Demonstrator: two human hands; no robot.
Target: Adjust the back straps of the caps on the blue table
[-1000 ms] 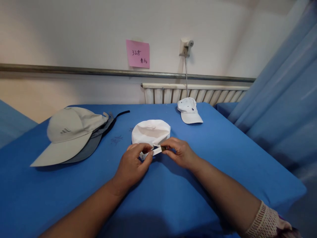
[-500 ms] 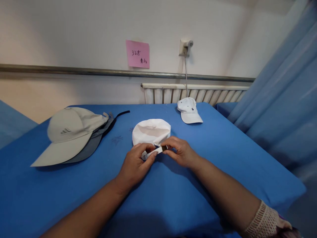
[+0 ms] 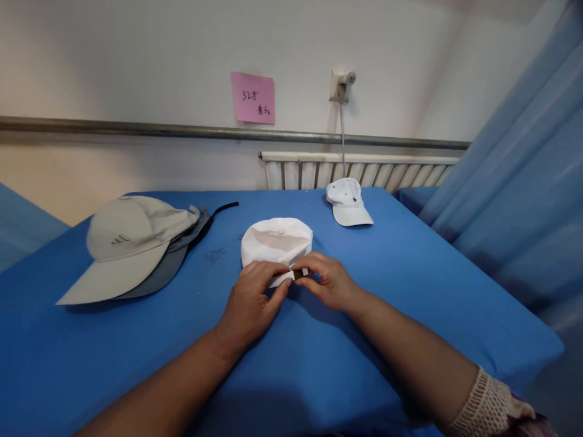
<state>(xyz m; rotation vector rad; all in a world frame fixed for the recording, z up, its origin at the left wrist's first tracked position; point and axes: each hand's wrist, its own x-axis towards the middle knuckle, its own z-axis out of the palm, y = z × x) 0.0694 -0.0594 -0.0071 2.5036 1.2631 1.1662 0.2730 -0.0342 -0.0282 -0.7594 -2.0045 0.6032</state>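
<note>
A white cap (image 3: pixel 277 240) lies in front of me with its crown toward the wall and its back strap toward me. My left hand (image 3: pixel 252 294) pinches the white strap (image 3: pixel 281 278) between thumb and fingers. At the strap's dark metal-looking buckle (image 3: pixel 298 274), my right hand (image 3: pixel 328 280) pinches with thumb and forefinger, close beside the left fingertips. A short white strap end shows past the buckle. The cap's brim is out of sight.
Left of me, a light grey cap (image 3: pixel 132 237) rests over a dark grey cap (image 3: pixel 157 282). A smaller white cap (image 3: pixel 348 203) sits at the back right of the blue-covered table (image 3: pixel 364 364). A blue curtain (image 3: pixel 510 200) hangs at the right.
My left fingers have shifted slightly along the strap toward the buckle, and my hands are closer together. The white cap has moved a little to the left.
</note>
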